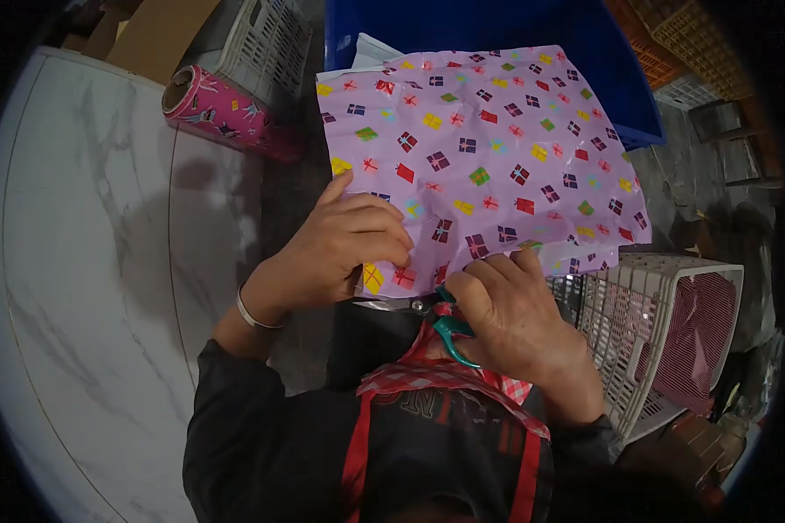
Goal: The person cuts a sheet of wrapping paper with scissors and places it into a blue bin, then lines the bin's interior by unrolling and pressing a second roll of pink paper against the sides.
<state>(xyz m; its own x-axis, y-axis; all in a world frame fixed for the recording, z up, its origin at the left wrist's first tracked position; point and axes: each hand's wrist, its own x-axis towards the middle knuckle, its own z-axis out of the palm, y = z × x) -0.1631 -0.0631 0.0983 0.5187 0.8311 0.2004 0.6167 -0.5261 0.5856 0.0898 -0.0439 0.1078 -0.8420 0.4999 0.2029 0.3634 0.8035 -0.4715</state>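
Observation:
A glossy lilac sheet printed with small gift boxes spreads in front of me, creased and slightly wavy. My left hand grips its near left edge, fingers curled over the top. In my right hand are scissors with teal handles, held below the sheet's near edge. Their metal blades point left, toward my left hand, and are partly hidden. The right fingers also touch the sheet's near edge. White material shows behind the sheet's far left corner.
A blue bin stands behind the sheet. To the left is a white marble-look surface with a pink printed roll at its edge. A white crate holding striped material lies at right. More crates stack at far right.

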